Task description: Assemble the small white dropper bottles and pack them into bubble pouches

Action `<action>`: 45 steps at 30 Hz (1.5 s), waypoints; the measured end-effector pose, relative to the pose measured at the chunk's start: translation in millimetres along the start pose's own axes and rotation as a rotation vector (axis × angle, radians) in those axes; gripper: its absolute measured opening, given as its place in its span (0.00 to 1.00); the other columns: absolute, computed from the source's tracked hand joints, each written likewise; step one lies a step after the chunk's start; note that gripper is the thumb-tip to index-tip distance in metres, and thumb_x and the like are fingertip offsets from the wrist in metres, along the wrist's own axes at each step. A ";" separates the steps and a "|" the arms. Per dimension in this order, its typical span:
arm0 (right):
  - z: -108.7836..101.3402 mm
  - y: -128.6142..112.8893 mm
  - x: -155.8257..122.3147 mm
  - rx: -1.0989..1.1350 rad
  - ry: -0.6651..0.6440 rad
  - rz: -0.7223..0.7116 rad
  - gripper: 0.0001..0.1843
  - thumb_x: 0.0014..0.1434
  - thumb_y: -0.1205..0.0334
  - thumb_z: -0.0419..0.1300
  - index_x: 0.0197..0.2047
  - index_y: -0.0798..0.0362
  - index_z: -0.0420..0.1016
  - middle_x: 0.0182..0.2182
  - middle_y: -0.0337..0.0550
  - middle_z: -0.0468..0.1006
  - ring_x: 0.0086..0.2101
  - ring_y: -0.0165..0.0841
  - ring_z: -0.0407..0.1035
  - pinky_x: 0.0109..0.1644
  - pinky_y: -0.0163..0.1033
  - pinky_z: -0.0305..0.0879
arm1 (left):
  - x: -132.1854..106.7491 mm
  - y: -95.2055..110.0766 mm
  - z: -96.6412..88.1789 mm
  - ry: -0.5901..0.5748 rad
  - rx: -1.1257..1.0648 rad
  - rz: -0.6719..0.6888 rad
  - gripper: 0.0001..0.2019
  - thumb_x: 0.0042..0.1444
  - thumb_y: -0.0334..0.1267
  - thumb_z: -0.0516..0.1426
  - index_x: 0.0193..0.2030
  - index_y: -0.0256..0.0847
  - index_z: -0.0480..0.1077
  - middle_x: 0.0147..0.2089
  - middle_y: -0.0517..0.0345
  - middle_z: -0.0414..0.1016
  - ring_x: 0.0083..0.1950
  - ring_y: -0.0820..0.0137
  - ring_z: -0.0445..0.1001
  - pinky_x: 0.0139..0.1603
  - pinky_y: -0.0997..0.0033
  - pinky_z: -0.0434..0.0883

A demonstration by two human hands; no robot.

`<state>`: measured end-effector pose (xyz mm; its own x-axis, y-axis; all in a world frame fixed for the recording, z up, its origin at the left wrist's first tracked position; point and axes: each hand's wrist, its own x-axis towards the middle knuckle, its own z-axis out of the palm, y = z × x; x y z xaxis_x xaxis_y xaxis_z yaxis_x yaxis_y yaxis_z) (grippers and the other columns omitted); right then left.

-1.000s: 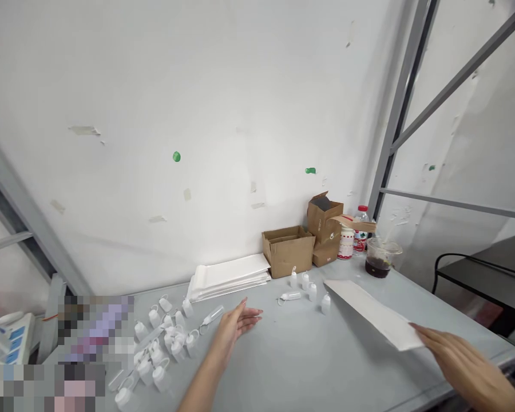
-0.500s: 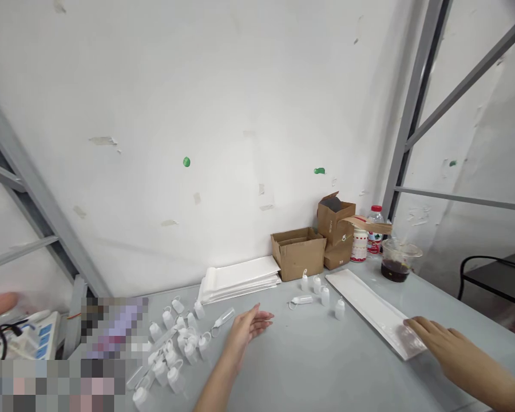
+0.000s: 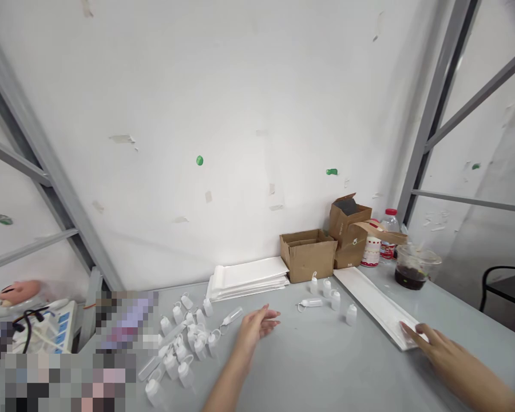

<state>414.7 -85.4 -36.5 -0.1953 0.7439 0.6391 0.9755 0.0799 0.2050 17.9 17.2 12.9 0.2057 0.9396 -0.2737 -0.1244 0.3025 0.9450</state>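
Observation:
My left hand (image 3: 256,327) is held over the grey table with its fingers stretched out and nothing in them. Several small white squeeze bottles with looped caps lie in a heap to its left, among them one bottle (image 3: 186,372) near the front. At the right, a long white padded envelope (image 3: 371,294) lies flat, its far end close to a brown paper bag. Fingertips of my right hand (image 3: 442,349) rest on the envelope's near end, the index finger extended apart from the others. Between the hands, a few more bottles stand, including one bottle (image 3: 351,315), while another lies on its side.
Against the wall are a stack of white envelopes (image 3: 249,274), an open cardboard box (image 3: 311,263) and a brown paper bag (image 3: 349,243). A clear tub of dark liquid (image 3: 412,277) and a red-capped bottle (image 3: 390,217) stand right. At left lies a power strip (image 3: 64,326).
The view has turned slightly left. The envelope's near end has swung a little to the left under my right hand, whose index finger now points out separately. My left hand keeps its pose.

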 end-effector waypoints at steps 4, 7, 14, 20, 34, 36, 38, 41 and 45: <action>-14.6 -22.9 33.9 -0.082 -0.043 -0.013 0.23 0.47 0.77 0.45 0.41 0.53 0.73 0.37 0.53 0.75 0.29 0.37 0.70 0.26 0.40 0.62 | 0.1 -2.9 -0.9 0.079 -0.042 0.043 0.19 0.43 0.48 0.59 0.37 0.35 0.74 0.52 0.43 0.70 0.49 0.61 0.71 0.43 0.69 0.68; -27.3 -72.4 84.8 0.002 0.001 -0.086 0.18 0.55 0.70 0.45 0.44 0.54 0.70 0.39 0.51 0.73 0.34 0.37 0.68 0.34 0.41 0.61 | 0.4 -5.2 -1.8 0.108 -0.094 0.060 0.17 0.46 0.44 0.58 0.41 0.38 0.73 0.57 0.46 0.65 0.53 0.60 0.69 0.44 0.70 0.69; 5.0 -171.0 192.2 -0.038 -0.058 -0.306 0.11 0.53 0.75 0.52 0.38 0.56 0.71 0.34 0.48 0.71 0.33 0.37 0.62 0.35 0.41 0.53 | 3.3 -12.8 -1.6 0.081 -0.143 0.085 0.15 0.48 0.41 0.58 0.40 0.36 0.74 0.57 0.44 0.65 0.52 0.59 0.69 0.46 0.65 0.68; 42.5 -179.0 228.0 -0.047 -0.076 -0.445 0.07 0.52 0.72 0.56 0.27 0.57 0.74 0.29 0.48 0.71 0.34 0.38 0.61 0.35 0.41 0.51 | 3.2 -8.6 -1.5 0.076 -0.170 0.077 0.14 0.46 0.41 0.58 0.38 0.36 0.74 0.56 0.43 0.66 0.53 0.58 0.68 0.47 0.66 0.67; -18.8 -186.4 173.5 0.202 0.126 -0.347 0.15 0.56 0.79 0.44 0.32 0.57 0.69 0.33 0.47 0.71 0.29 0.33 0.61 0.36 0.39 0.52 | -1.3 -0.9 -4.2 0.107 -0.573 0.165 0.18 0.50 0.42 0.57 0.48 0.41 0.65 0.60 0.44 0.60 0.55 0.60 0.66 0.50 0.61 0.68; -33.6 -190.7 149.4 0.277 0.165 -0.368 0.16 0.57 0.79 0.42 0.34 0.57 0.69 0.33 0.48 0.72 0.29 0.32 0.61 0.36 0.39 0.53 | -2.5 3.7 -5.6 0.136 -0.633 0.163 0.21 0.51 0.44 0.56 0.51 0.43 0.61 0.58 0.44 0.62 0.56 0.60 0.65 0.49 0.58 0.69; -48.2 -196.2 125.6 0.343 0.194 -0.428 0.17 0.57 0.79 0.41 0.37 0.57 0.69 0.34 0.48 0.73 0.30 0.33 0.64 0.38 0.41 0.55 | -2.2 7.5 -7.2 0.166 -0.661 0.127 0.24 0.50 0.49 0.55 0.52 0.43 0.59 0.54 0.44 0.67 0.53 0.60 0.68 0.46 0.57 0.71; -68.3 -202.0 101.5 0.466 0.113 -0.552 0.19 0.57 0.79 0.41 0.39 0.55 0.68 0.34 0.48 0.74 0.32 0.33 0.66 0.41 0.42 0.58 | 1.1 9.0 -9.4 0.205 -0.658 0.089 0.24 0.49 0.52 0.55 0.49 0.40 0.64 0.45 0.46 0.73 0.46 0.62 0.73 0.42 0.62 0.72; -73.7 -193.1 109.1 0.759 -0.267 -0.541 0.08 0.59 0.68 0.49 0.37 0.50 0.68 0.38 0.43 0.74 0.35 0.30 0.68 0.38 0.35 0.63 | 5.3 3.5 -11.8 0.318 -0.575 0.045 0.14 0.47 0.38 0.59 0.41 0.34 0.69 0.41 0.47 0.76 0.40 0.64 0.75 0.39 0.69 0.73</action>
<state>197.5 -68.6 48.3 -0.6990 0.5994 0.3901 0.5844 0.7931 -0.1714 7.1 25.0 12.6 -0.0980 0.9280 -0.3594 -0.6428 0.2166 0.7348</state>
